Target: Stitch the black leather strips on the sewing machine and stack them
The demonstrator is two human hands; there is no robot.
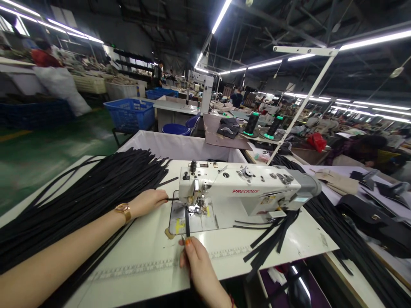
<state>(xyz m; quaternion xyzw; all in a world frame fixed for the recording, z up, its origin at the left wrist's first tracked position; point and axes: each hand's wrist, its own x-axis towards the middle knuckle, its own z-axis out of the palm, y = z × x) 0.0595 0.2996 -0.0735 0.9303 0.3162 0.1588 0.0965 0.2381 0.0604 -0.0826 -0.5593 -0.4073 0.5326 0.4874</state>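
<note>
"PRECIOUS" in red on mach. [239, 182]

Red lettering [245, 191] reading "PRECIOUS" stands on the long white metal sewing machine [239, 182], beyond and rightward of the right grip [201, 265].

Bright tube lights [265, 64] hang above a green floor [105, 130].

narrow black strip [188, 222], straight, partly over metal machine plate [205, 221]
</note>
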